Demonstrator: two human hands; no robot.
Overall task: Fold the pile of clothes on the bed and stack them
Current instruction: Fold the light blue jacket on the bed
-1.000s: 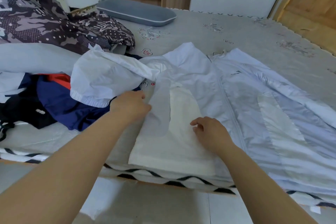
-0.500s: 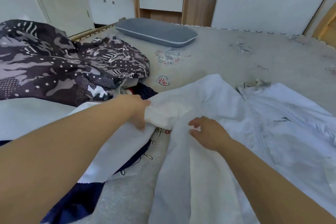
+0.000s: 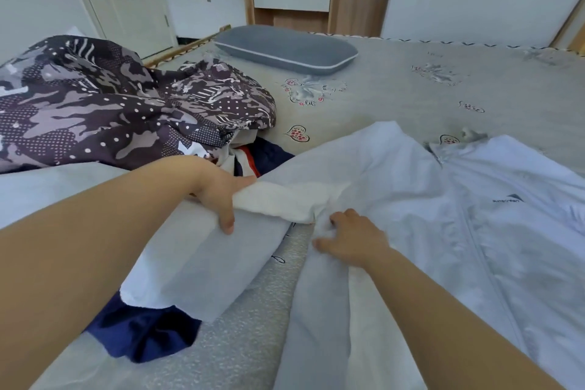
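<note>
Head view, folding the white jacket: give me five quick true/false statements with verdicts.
1. The left hand grips the jacket's sleeve. True.
2. The right hand holds the grey pillow. False: the pillow lies untouched at the far side of the bed; the right hand rests on the jacket.
3. The jacket's front, with its zip and small logo, faces up. True.
4. A navy garment lies on top of the jacket. False: it lies partly under the sleeve, near the left forearm.
5. The patterned quilt covers the pillow. False: it is bunched at the left, apart from the pillow.
</note>
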